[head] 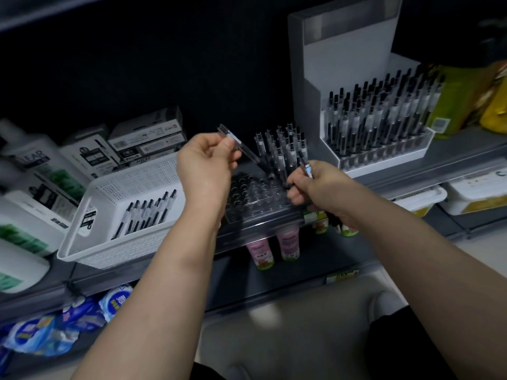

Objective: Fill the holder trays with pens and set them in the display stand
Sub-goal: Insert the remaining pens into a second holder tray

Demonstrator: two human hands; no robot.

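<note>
A clear holder tray (255,196) with rows of round holes sits on the shelf edge in the middle. Several black pens (285,149) stand in its far rows, while the near holes show nothing in them. My left hand (205,168) pinches one pen (233,139) tilted above the tray's left side. My right hand (318,187) grips another pen (306,165) at the tray's right edge, its tip pointing down toward the holes. A white display stand (310,78) at the back right holds a full tray of pens (384,119).
A white perforated basket (131,187) with several loose pens (148,212) sits left of the tray. Pen boxes (148,138) and white bottles (33,187) stand further left. Small bottles (288,242) and blue packets (68,319) fill the shelves below. White tubs (472,193) sit lower right.
</note>
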